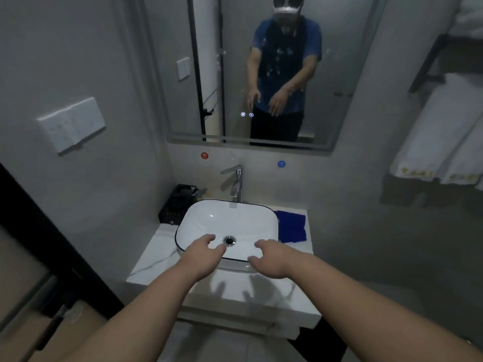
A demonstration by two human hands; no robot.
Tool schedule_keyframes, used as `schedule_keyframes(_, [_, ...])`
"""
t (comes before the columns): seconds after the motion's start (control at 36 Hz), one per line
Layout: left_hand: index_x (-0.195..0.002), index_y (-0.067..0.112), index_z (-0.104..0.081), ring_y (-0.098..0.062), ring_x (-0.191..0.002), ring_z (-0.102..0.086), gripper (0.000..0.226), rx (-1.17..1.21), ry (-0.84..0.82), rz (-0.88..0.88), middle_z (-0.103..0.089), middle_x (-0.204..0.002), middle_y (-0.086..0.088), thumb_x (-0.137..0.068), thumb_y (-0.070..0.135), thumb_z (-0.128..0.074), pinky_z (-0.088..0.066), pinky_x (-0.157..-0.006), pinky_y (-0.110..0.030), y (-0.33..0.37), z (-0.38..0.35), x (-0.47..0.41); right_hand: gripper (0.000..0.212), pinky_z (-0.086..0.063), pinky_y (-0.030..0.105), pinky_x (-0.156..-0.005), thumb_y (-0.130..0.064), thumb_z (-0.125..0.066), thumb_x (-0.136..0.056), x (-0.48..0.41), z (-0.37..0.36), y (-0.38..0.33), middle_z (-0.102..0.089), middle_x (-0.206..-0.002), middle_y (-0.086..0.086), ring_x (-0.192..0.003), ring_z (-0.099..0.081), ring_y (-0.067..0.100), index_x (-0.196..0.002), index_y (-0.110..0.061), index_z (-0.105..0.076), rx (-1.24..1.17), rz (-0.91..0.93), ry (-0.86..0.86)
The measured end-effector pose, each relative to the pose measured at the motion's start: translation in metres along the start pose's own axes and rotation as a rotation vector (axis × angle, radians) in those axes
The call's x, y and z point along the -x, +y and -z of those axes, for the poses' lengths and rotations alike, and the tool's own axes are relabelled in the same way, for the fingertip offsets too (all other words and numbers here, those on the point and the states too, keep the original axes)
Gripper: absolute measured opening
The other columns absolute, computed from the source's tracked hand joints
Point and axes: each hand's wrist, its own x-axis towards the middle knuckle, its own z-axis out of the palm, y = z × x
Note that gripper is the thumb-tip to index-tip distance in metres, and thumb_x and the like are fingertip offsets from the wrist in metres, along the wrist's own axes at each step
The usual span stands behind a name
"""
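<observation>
White basin [227, 220] under left hand [202, 257], right hand [271, 259]; blue cloth [291, 227] beside.

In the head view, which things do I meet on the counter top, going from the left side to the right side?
black tray → white basin → blue cloth

On the countertop [154, 257] sits the basin [209, 218], faucet [236, 184] behind it, folded cloth [291, 227] at its right, tray [177, 202] at its left, mirror [339, 74] above.
</observation>
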Motion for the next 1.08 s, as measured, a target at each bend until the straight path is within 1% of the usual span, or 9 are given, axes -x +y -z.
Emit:
schedule_keyframes(0.19, [-0.163,0.029,-0.043,-0.017,-0.14,-0.055,0.068,-0.038,-0.062,-0.03,-0.048,-0.165,0.005,-0.101,0.052,-0.06,-0.04,-0.098,-0.027,0.017,0.0,-0.067,0.072,-0.046,0.045,-0.115,-0.053,-0.043,-0.104,-0.066,0.03,0.018,-0.038,-0.168,0.006,-0.147,-0.047,0.032,-0.166,-0.019,-0.031,-0.019,-0.053,-0.01])
schedule_keyframes(0.31, [-0.161,0.032,-0.043,0.005,-0.097,-0.06,0.068,-0.039,-0.086,-0.015,-0.05,-0.161,0.007,-0.098,0.052,-0.061,-0.044,-0.076,-0.017,0.022,-0.003,-0.106,0.072,-0.044,0.043,-0.115,-0.054,-0.044,-0.105,-0.112,0.039,0.031,-0.036,-0.169,0.006,-0.149,-0.045,0.032,-0.167,-0.02,-0.03,-0.021,-0.031,-0.038])
schedule_keyframes(0.42, [-0.161,0.031,-0.044,-0.015,-0.133,-0.058,0.067,-0.106,-0.055,0.001,-0.047,-0.165,0.005,-0.099,0.05,-0.062,-0.04,-0.099,-0.026,0.031,0.0,-0.151,0.073,-0.042,0.041,-0.11,-0.053,-0.043,-0.105,-0.172,0.052,0.043,-0.034,-0.171,0.006,-0.151,-0.042,0.032,-0.168,-0.02,-0.028,-0.053,0.0,-0.051])
schedule_keyframes(0.47, [-0.161,0.03,-0.044,-0.016,-0.137,-0.057,0.067,-0.12,-0.044,0.021,-0.047,-0.165,0.005,-0.1,0.049,-0.062,-0.038,-0.101,-0.026,0.034,0.004,-0.173,0.073,-0.042,0.041,-0.111,-0.053,-0.043,-0.104,-0.202,0.058,0.047,-0.033,-0.171,0.007,-0.151,-0.042,0.031,-0.168,-0.02,-0.028,-0.069,0.02,-0.057])
schedule_keyframes(0.56, [-0.161,0.031,-0.044,-0.015,-0.132,-0.058,0.068,-0.134,-0.039,0.054,-0.047,-0.164,0.005,-0.099,0.053,-0.061,-0.041,-0.094,-0.022,0.038,0.01,-0.201,0.074,-0.043,0.043,-0.115,-0.054,-0.041,-0.102,-0.239,0.065,0.048,-0.034,-0.171,0.006,-0.15,-0.043,0.03,-0.167,-0.02,-0.029,-0.074,0.041,-0.081])
schedule_keyframes(0.64, [-0.161,0.034,-0.043,-0.006,-0.111,-0.055,0.067,-0.121,-0.032,0.076,-0.048,-0.163,0.006,-0.1,0.054,-0.061,-0.039,-0.073,-0.009,0.04,0.013,-0.224,0.074,-0.041,0.042,-0.114,-0.056,-0.041,-0.102,-0.271,0.074,0.048,-0.035,-0.171,0.004,-0.151,-0.043,0.029,-0.166,-0.021,-0.031,-0.06,0.073,-0.084])
schedule_keyframes(0.89, [-0.162,0.033,-0.041,-0.021,-0.143,-0.053,0.068,-0.142,-0.071,0.184,-0.048,-0.163,0.0,-0.1,0.051,-0.063,-0.04,-0.1,-0.027,0.016,0.028,-0.281,0.071,-0.038,0.041,-0.121,-0.053,-0.045,-0.103,-0.333,0.076,0.037,-0.038,-0.17,0.005,-0.153,-0.042,0.028,-0.166,-0.021,-0.033,-0.046,0.099,-0.115])
schedule_keyframes(1.06, [-0.161,0.032,-0.041,-0.008,-0.107,-0.062,0.065,-0.141,-0.142,0.138,-0.052,-0.158,-0.002,-0.102,0.047,-0.062,-0.046,-0.081,-0.023,0.007,0.032,-0.326,0.071,-0.038,0.041,-0.121,-0.05,-0.046,-0.105,-0.357,0.058,0.04,-0.031,-0.172,0.008,-0.153,-0.04,0.03,-0.166,-0.017,-0.031,-0.101,0.011,-0.169])
schedule_keyframes(1.08, [-0.161,0.031,-0.043,-0.011,-0.111,-0.063,0.064,-0.138,-0.145,0.124,-0.052,-0.158,-0.003,-0.101,0.046,-0.063,-0.048,-0.084,-0.024,0.007,0.03,-0.333,0.072,-0.038,0.041,-0.12,-0.05,-0.046,-0.105,-0.358,0.055,0.04,-0.031,-0.171,0.008,-0.152,-0.04,0.03,-0.166,-0.018,-0.03,-0.113,-0.017,-0.177])
